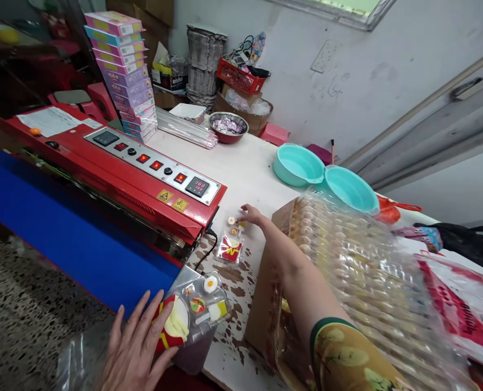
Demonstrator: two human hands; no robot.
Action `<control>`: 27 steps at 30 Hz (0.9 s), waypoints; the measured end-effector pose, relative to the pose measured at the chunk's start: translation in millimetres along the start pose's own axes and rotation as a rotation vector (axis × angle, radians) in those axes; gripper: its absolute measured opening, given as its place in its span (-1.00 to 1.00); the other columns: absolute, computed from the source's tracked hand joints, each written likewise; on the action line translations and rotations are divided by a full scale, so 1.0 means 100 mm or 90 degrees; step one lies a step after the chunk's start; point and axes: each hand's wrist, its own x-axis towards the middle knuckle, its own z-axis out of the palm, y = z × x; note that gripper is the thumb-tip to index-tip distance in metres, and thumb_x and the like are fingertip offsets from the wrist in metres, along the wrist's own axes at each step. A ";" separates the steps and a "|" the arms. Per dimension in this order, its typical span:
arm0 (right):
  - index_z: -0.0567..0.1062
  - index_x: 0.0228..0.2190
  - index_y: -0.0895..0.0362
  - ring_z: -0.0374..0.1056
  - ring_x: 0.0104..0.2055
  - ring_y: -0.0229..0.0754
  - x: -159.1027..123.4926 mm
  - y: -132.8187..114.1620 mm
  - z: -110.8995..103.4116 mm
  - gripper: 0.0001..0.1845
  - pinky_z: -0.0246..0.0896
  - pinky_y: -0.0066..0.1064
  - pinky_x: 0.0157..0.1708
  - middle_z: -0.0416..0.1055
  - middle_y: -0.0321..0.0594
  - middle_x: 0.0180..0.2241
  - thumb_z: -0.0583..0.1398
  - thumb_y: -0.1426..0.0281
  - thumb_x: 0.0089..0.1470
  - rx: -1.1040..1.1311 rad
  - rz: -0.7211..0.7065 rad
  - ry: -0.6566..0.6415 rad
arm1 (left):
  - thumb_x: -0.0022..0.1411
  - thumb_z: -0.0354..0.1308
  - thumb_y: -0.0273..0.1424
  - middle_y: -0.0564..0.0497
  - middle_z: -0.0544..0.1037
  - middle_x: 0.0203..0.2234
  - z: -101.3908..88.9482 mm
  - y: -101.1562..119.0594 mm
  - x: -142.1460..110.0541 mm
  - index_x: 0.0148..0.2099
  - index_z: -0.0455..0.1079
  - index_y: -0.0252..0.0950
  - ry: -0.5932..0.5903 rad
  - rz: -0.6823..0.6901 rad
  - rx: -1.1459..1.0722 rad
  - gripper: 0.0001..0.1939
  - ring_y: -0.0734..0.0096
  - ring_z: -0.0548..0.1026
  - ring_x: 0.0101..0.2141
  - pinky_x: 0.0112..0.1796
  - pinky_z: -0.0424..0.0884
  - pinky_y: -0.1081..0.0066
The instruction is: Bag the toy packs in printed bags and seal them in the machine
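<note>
My left hand (133,347) lies flat with fingers spread at the table's near edge, its fingertips touching a clear blister pack (194,309) of small toy food pieces with a red and yellow card. My right hand (252,214) reaches forward across the white table (241,163), fingers extended onto a second, smaller toy packet (232,243) lying just in front of the red sealing machine (143,179). Whether that hand grips the packet is unclear.
A blue conveyor belt (62,228) runs along the machine's left side. A cardboard box (265,304) of stacked clear packs sits under my right arm. Two teal bowls (326,174), a metal bowl (228,126), a stack of coloured boxes (127,76) and a red basket (241,79) stand behind.
</note>
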 end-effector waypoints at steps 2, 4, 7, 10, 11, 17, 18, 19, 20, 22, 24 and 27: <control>0.48 -0.10 0.19 0.39 -0.16 -0.17 0.04 0.04 -0.01 -0.36 0.28 -0.47 -0.20 0.49 -0.14 -0.15 0.46 0.37 -0.30 0.030 0.004 -0.030 | 0.25 0.07 -0.27 -0.10 0.36 0.18 0.01 0.01 0.01 0.29 0.16 -0.13 0.002 -0.014 0.000 -0.43 0.09 0.27 0.19 0.25 -0.16 0.01; 0.52 -0.23 0.21 0.39 -0.24 -0.19 0.09 0.07 -0.01 -0.52 0.29 -0.49 -0.27 0.51 -0.17 -0.26 0.45 0.39 -0.27 0.058 0.012 -0.058 | 0.25 0.08 -0.25 -0.09 0.37 0.18 0.03 0.00 0.01 0.29 0.17 -0.13 0.012 -0.001 0.011 -0.43 0.11 0.29 0.18 0.26 -0.17 0.04; 0.53 -0.30 0.20 0.38 -0.34 -0.26 0.13 0.09 -0.04 -0.74 0.31 -0.51 -0.35 0.51 -0.18 -0.33 0.35 0.34 -0.06 0.108 0.028 -0.094 | 0.22 0.11 -0.22 -0.08 0.38 0.17 0.05 -0.04 0.01 0.29 0.19 -0.13 0.021 0.021 0.028 -0.41 0.13 0.30 0.17 0.27 -0.18 0.09; 0.53 -0.32 0.21 0.38 -0.42 -0.28 0.13 0.10 -0.12 -0.78 0.35 -0.49 -0.40 0.50 -0.16 -0.40 0.31 0.31 0.00 0.147 0.042 -0.140 | 0.21 0.12 -0.23 -0.07 0.38 0.17 0.06 -0.07 0.01 0.28 0.20 -0.13 0.020 0.017 0.032 -0.41 0.13 0.31 0.17 0.27 -0.19 0.10; 0.54 -0.33 0.20 0.39 -0.42 -0.27 0.13 0.10 -0.15 -0.77 0.37 -0.48 -0.40 0.51 -0.16 -0.40 0.33 0.32 -0.03 0.154 0.042 -0.158 | 0.21 0.12 -0.23 -0.07 0.38 0.17 0.07 -0.07 0.02 0.28 0.20 -0.12 0.018 0.014 0.032 -0.41 0.13 0.30 0.17 0.27 -0.19 0.10; 0.54 -0.42 0.19 0.42 -0.38 -0.23 0.18 0.12 -0.15 -0.60 0.39 -0.47 -0.39 0.52 -0.23 -0.44 0.48 0.43 -0.43 0.109 0.014 -0.225 | 0.21 0.13 -0.25 -0.07 0.33 0.21 0.08 -0.04 0.06 0.28 0.21 -0.13 -0.001 -0.012 0.025 -0.42 0.12 0.27 0.19 0.27 -0.19 0.10; 0.53 -0.44 0.18 0.41 -0.40 -0.23 0.19 0.12 -0.12 -0.60 0.38 -0.47 -0.41 0.51 -0.25 -0.46 0.48 0.43 -0.45 0.089 0.008 -0.220 | 0.21 0.13 -0.25 -0.06 0.33 0.21 0.08 -0.03 0.06 0.27 0.22 -0.13 -0.001 -0.014 0.024 -0.42 0.13 0.27 0.19 0.27 -0.19 0.11; 0.53 -0.47 0.18 0.40 -0.41 -0.24 0.20 0.12 -0.09 -0.61 0.36 -0.48 -0.42 0.50 -0.27 -0.47 0.48 0.42 -0.45 0.069 0.002 -0.213 | 0.21 0.13 -0.25 -0.06 0.33 0.21 0.08 -0.03 0.07 0.27 0.23 -0.13 -0.001 -0.015 0.022 -0.43 0.13 0.27 0.19 0.27 -0.19 0.11; 0.52 -0.48 0.18 0.39 -0.42 -0.25 0.21 0.13 -0.07 -0.64 0.33 -0.49 -0.42 0.50 -0.27 -0.48 0.48 0.42 -0.44 0.048 -0.006 -0.204 | 0.21 0.13 -0.24 -0.06 0.33 0.21 0.08 -0.02 0.07 0.26 0.24 -0.13 -0.001 -0.017 0.021 -0.44 0.13 0.27 0.19 0.27 -0.18 0.12; 0.53 -0.49 0.17 0.38 -0.41 -0.26 0.19 0.13 -0.03 -0.69 0.28 -0.52 -0.42 0.51 -0.29 -0.47 0.46 0.40 -0.38 0.004 -0.026 -0.181 | 0.22 0.12 -0.24 -0.06 0.34 0.20 0.08 -0.02 0.09 0.23 0.27 -0.12 -0.001 -0.021 0.022 -0.47 0.14 0.29 0.18 0.27 -0.16 0.13; 0.55 -0.46 0.15 0.38 -0.38 -0.26 0.14 0.12 -0.02 -0.74 0.22 -0.53 -0.41 0.52 -0.30 -0.43 0.43 0.36 -0.29 -0.048 -0.049 -0.150 | 0.23 0.11 -0.25 -0.07 0.36 0.19 0.08 -0.02 0.11 0.20 0.31 -0.12 -0.001 -0.025 0.025 -0.51 0.15 0.32 0.16 0.26 -0.16 0.14; 0.58 -0.40 0.10 0.38 -0.35 -0.23 0.03 0.07 -0.02 -0.76 0.17 -0.51 -0.41 0.53 -0.30 -0.39 0.38 0.28 -0.17 -0.141 -0.069 -0.094 | 0.24 0.09 -0.25 -0.05 0.38 0.17 0.07 -0.02 0.13 0.17 0.35 -0.11 0.003 -0.023 0.031 -0.56 0.16 0.35 0.13 0.27 -0.17 0.13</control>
